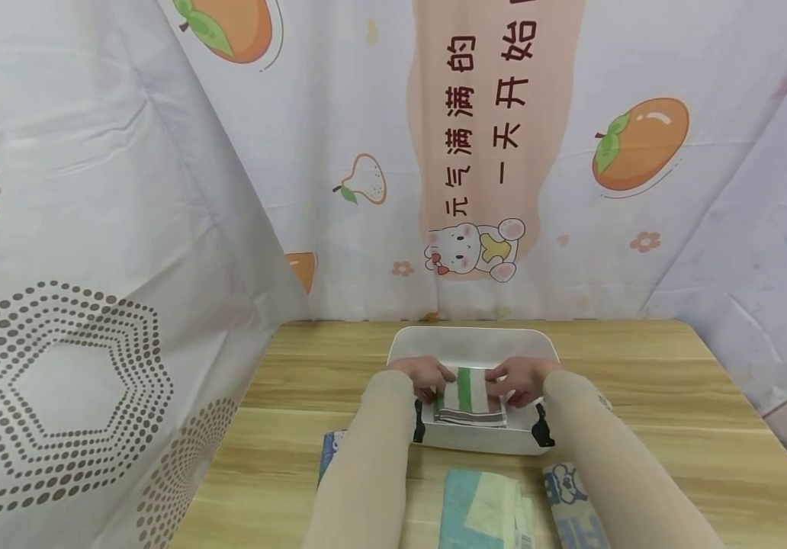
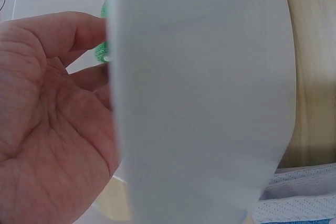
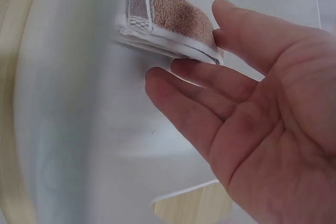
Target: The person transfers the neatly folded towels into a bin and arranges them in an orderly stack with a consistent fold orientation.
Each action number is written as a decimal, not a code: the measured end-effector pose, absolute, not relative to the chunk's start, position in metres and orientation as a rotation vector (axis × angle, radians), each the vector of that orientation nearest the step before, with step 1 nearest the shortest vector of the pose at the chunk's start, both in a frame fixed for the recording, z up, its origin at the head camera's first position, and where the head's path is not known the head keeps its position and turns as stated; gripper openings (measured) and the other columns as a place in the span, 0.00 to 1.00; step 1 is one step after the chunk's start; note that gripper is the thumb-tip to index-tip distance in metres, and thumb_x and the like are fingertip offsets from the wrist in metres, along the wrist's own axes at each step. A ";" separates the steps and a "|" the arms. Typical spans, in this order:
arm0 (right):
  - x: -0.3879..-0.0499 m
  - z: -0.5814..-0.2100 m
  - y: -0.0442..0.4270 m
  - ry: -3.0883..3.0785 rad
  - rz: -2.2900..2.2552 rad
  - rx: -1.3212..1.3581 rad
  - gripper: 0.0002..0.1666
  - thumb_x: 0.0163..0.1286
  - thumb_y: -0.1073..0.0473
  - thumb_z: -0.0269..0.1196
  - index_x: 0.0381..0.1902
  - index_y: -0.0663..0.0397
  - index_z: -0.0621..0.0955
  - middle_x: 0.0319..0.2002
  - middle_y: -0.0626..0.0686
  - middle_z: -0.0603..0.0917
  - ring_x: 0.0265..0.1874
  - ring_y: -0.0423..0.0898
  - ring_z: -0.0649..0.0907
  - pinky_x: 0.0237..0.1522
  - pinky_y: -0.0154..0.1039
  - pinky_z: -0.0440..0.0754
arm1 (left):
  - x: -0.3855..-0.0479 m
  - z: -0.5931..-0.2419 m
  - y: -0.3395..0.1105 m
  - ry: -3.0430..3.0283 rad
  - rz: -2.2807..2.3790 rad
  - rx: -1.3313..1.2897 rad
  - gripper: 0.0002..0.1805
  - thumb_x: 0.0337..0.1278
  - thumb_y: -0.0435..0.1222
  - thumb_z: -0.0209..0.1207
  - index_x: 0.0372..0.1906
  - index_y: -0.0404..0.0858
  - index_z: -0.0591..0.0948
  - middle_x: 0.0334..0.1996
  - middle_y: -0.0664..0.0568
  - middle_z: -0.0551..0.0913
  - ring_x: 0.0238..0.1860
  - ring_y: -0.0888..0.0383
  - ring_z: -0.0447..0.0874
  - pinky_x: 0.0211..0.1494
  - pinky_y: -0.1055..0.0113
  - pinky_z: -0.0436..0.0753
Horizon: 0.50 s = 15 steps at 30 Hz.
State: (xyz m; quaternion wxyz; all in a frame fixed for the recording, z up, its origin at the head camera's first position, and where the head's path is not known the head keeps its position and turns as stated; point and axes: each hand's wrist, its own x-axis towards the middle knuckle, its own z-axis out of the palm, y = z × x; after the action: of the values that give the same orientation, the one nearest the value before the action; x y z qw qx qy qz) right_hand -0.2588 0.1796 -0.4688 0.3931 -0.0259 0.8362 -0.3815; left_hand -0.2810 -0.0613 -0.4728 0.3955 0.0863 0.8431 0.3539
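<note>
A folded towel with white, green and brown stripes (image 1: 465,390) lies inside a white box (image 1: 448,438). At its left edge, my left hand (image 1: 424,374) holds it; the left wrist view shows the hand (image 2: 58,114) with its fingertips hidden behind the box wall (image 2: 205,98) beside a green bit of towel (image 2: 100,52). My right hand (image 1: 522,377) pinches the right edge. In the right wrist view, that hand (image 3: 268,98) has thumb and index finger at the towel's brown-striped end (image 3: 181,17), with the other fingers extended below it.
Black latches (image 1: 541,427) sit on the box's near side. Nearer on the wooden table (image 1: 661,427) lie a blue and yellow towel (image 1: 465,503), a blue patterned towel (image 1: 574,507) under the right forearm, and a blue item (image 1: 328,450) partly behind the left one. A printed curtain (image 1: 359,252) hangs behind.
</note>
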 end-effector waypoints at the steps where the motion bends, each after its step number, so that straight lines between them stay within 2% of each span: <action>1: -0.259 -0.469 0.180 2.120 -0.967 -0.064 0.35 0.75 0.57 0.63 0.75 0.60 0.68 0.66 0.67 0.74 0.54 0.56 0.83 0.55 0.51 0.84 | -0.281 -0.473 -0.062 2.134 0.901 0.217 0.27 0.64 0.26 0.57 0.69 0.37 0.77 0.61 0.43 0.80 0.47 0.48 0.83 0.56 0.52 0.85; 6: -0.257 -0.469 0.183 2.129 -0.963 -0.052 0.38 0.71 0.64 0.66 0.76 0.57 0.68 0.58 0.64 0.77 0.50 0.53 0.81 0.54 0.49 0.84 | -0.281 -0.474 -0.065 2.118 0.916 0.204 0.27 0.66 0.27 0.58 0.69 0.38 0.77 0.59 0.44 0.81 0.48 0.48 0.84 0.56 0.53 0.85; 10: -0.255 -0.466 0.186 2.155 -0.940 -0.039 0.39 0.68 0.65 0.68 0.76 0.53 0.69 0.51 0.58 0.77 0.45 0.51 0.80 0.51 0.45 0.84 | -0.284 -0.478 -0.068 2.112 0.934 0.189 0.26 0.65 0.27 0.59 0.68 0.39 0.79 0.61 0.44 0.80 0.48 0.49 0.84 0.53 0.55 0.86; 15: -0.252 -0.463 0.187 2.157 -0.934 -0.035 0.40 0.67 0.66 0.68 0.76 0.53 0.69 0.49 0.57 0.78 0.42 0.49 0.79 0.48 0.42 0.84 | -0.287 -0.484 -0.072 2.091 0.961 0.183 0.25 0.65 0.28 0.60 0.67 0.40 0.80 0.59 0.44 0.80 0.46 0.49 0.85 0.50 0.56 0.87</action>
State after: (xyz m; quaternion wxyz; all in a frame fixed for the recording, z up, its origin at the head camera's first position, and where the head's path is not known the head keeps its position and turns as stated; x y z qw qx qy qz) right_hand -0.2519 0.1872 -0.4633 0.3851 -0.0136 0.8468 -0.3667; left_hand -0.2866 -0.0725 -0.4838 0.4048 0.0726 0.8283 0.3806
